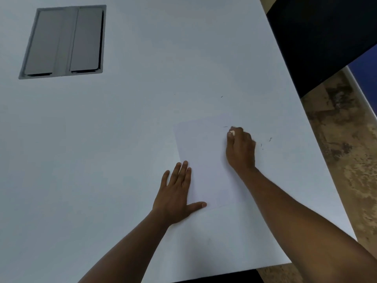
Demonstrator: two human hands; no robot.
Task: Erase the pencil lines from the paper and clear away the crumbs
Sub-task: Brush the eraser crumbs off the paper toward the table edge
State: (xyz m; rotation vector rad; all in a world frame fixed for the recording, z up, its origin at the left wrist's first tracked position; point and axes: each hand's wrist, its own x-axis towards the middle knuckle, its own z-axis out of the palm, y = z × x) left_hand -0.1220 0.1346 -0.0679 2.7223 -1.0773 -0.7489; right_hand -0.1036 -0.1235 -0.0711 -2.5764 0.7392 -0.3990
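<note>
A white sheet of paper (204,160) lies on the white table (122,129), toward its right side. My left hand (177,193) rests flat on the paper's left edge, fingers straight and thumb spread across the lower corner. My right hand (240,148) is curled over the paper's upper right part and pinches a small white eraser (232,133) at its fingertips. A short dark pencil mark (225,126) shows just left of the eraser. Tiny dark crumbs (269,139) lie on the table to the right of the hand.
A grey metal cable hatch (63,40) is set into the table at the far left. The table's right edge (306,111) runs diagonally, with patterned floor (342,139) beyond it. A dark panel (318,37) stands at the top right.
</note>
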